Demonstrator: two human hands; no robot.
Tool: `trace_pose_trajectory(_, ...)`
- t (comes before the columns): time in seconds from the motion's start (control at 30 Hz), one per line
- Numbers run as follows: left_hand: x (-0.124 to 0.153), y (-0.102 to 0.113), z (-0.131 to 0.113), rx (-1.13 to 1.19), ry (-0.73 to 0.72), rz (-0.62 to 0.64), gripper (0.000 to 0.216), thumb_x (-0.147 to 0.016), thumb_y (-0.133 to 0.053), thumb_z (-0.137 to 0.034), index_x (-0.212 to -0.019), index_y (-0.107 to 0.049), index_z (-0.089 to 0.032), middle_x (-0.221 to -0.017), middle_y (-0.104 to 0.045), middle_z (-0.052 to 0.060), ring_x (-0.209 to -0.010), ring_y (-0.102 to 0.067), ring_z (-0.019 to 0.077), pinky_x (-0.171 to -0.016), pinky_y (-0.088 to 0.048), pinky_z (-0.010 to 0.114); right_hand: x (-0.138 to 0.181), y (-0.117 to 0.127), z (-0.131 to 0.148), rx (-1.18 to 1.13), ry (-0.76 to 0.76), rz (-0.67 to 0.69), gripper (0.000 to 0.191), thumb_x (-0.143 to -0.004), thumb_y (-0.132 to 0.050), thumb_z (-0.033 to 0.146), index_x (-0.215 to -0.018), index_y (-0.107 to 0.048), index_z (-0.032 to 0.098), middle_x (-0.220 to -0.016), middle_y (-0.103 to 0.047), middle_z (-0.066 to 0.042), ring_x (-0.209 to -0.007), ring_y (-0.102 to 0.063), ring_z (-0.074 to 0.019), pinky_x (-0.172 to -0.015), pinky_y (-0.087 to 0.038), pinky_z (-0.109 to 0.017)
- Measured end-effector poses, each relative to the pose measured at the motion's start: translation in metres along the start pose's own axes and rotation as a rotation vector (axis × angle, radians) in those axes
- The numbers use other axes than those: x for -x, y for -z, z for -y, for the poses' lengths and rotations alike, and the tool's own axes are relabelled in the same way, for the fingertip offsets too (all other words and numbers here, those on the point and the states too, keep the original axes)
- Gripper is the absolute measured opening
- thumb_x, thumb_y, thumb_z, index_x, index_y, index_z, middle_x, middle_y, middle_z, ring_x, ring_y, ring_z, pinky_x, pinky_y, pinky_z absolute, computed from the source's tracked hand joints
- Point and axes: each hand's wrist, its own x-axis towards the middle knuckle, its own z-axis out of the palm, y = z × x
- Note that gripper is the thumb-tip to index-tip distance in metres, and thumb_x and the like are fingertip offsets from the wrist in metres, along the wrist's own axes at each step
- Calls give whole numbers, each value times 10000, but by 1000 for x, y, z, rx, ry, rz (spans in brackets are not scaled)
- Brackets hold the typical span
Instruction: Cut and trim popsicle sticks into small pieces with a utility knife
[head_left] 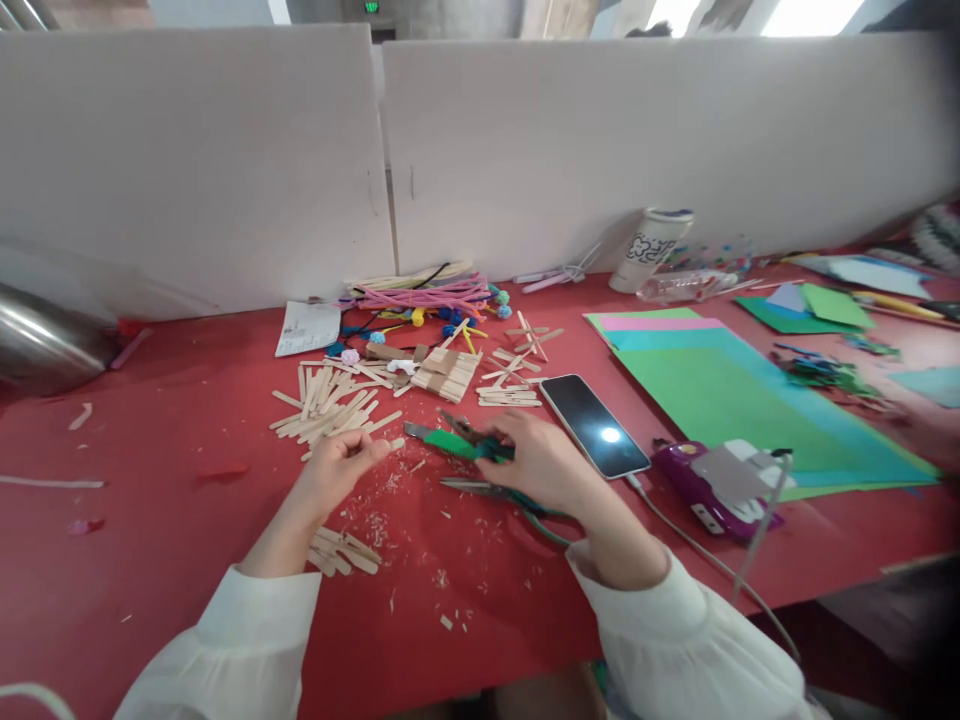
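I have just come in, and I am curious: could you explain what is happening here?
A person's left hand pinches a wooden stick. The right hand is at a green cutter and a dark tool; which one it grips is unclear. Scissors lie nearer the person on the red table, wood shavings are scattered over its surface, and a pile of loose sticks lies beyond the left hand.

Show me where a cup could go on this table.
Best: the red table between the shiny metal vessel and the craft-stick pile, despite scattered scraps. Smaller: the near strip between the white sleeves, shavings beyond. It's crowded around the right hand, with scissors and smartphone close.
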Motion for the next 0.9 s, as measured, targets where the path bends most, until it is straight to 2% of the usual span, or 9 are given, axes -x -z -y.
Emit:
trace_pose_trajectory(0.13, 4, -4, -3, -93, 56, 230, 357, -720, -591, -516, -614, -486, -193, -503, -453, -67, -470, -406, 103, -490, -304, 228, -4, 11, -24, 97, -161, -66, 250, -756, -551, 258, -962, -630, 142, -994, -617, -124, -886, -597, -245, -708, -402, -302)
trace_pose_trajectory(0.23, 8, 4, -3, -118, 113, 409, 329, -755, -559, -516, -693, -497, -200, -589, -618, -13, -524, -538, 140, -530, -398, 251, -6, 9, -35, 125, -183, -16, 178, -736, -573, 247, -871, -644, 155, -944, -636, -115, -863, -604, -245, -671, -396, -293)
trace_pose_trajectory(0.33, 13, 15, -3, -134, 158, 499, 325, -784, -533, -524, -730, -461, -212, -695, -688, 28, -637, -627, 167, -608, -456, 270, -9, 3, -40, 111, -162, 26, 149, -714, -613, 252, -837, -646, 173, -889, -655, -93, -849, -612, -242, -628, -399, -280)
trace_pose_trajectory(0.4, 16, 22, -5, -167, 192, 522, 324, -793, -528, -520, -722, -455, -212, -701, -698, 41, -647, -643, 174, -590, -457, 265, -10, 0, -38, 90, -139, 11, 143, -728, -614, 241, -851, -645, 175, -910, -658, -97, -868, -612, -248, -643, -415, -289)
trace_pose_trajectory(0.5, 20, 27, -9, -209, 233, 554, 323, -784, -546, -510, -712, -476, -204, -691, -702, 50, -620, -647, 176, -545, -446, 252, -12, -4, -27, 51, -65, -69, 149, -823, -531, 229, -910, -634, 167, -989, -642, -108, -952, -590, -238, -753, -436, -313)
trace_pose_trajectory(0.57, 22, 28, -10, -218, 251, 589, 328, -762, -577, -508, -698, -495, -196, -659, -696, 51, -588, -646, 180, -530, -447, 255, -11, -8, -14, 19, 35, -91, 178, -867, -490, 231, -955, -629, 164, -998, -640, -97, -963, -584, -208, -800, -437, -298)
trace_pose_trajectory(0.67, 22, 27, -8, -205, 244, 615, 326, -746, -603, -497, -691, -514, -188, -631, -689, 49, -550, -633, 179, -520, -450, 262, -7, -17, 8, -20, 221, -39, 179, -862, -524, 221, -991, -641, 176, -977, -658, -68, -950, -591, -172, -808, -445, -253)
trace_pose_trajectory(0.77, 18, 23, -3, -169, 179, 544, 313, -774, -579, -489, -720, -497, -192, -672, -699, 41, -566, -623, 157, -546, -451, 253, -5, -31, 26, -16, 352, 17, 216, -862, -518, 181, -1035, -647, 178, -1013, -662, -71, -985, -587, -174, -854, -439, -253)
trace_pose_trajectory(0.9, 11, 15, 1, -137, 98, 365, 285, -828, -499, -477, -753, -468, -203, -636, -673, -4, -453, -537, 108, -490, -407, 228, -8, -49, 37, 49, 402, 35, 267, -865, -480, 143, -1077, -641, 153, -1072, -638, -119, -1009, -567, -235, -870, -437, -329)
